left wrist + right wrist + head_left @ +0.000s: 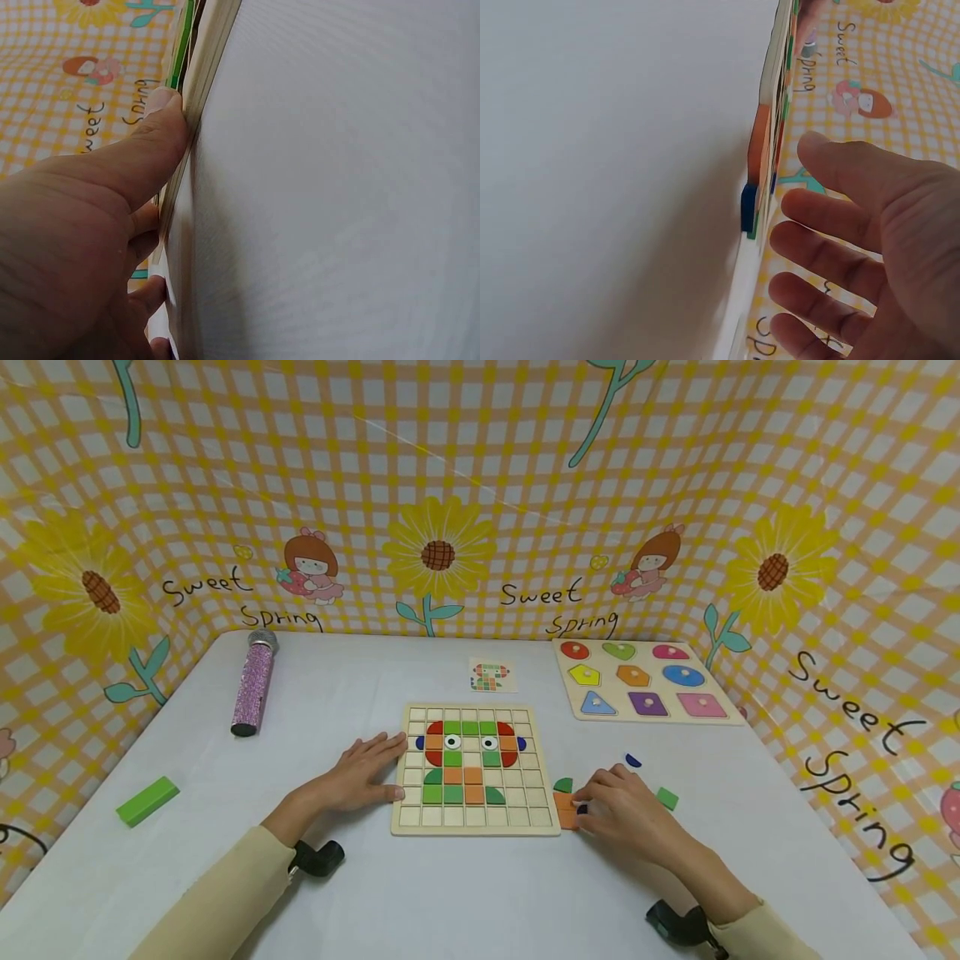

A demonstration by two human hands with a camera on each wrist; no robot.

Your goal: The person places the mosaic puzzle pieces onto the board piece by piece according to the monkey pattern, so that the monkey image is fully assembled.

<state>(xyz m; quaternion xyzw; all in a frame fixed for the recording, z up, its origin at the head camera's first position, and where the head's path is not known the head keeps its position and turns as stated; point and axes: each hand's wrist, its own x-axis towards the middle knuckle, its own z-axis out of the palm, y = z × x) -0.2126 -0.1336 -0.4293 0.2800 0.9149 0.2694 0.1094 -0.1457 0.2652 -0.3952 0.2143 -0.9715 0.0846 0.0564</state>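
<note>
A wooden grid board [480,824] lies in the middle of the table, with red, green, orange and blue tiles and two eye tiles forming a figure. My left hand [358,774] rests against the board's left edge, its thumb [161,135] touching the rim. Off the right edge, my right hand [628,806] hovers by orange tiles [564,811], a green quarter-round tile [563,786] and a dark blue tile [582,809]. In the right wrist view its fingers [825,259] are slightly bent and apart from the thumb, with nothing between them.
Beyond the right hand lie a blue half-round tile [633,761] and a green square tile [667,798]. A pattern card [492,676] sits behind the board. Farther out are a shape puzzle [648,682], a glittery microphone [253,685] and a green block [147,802].
</note>
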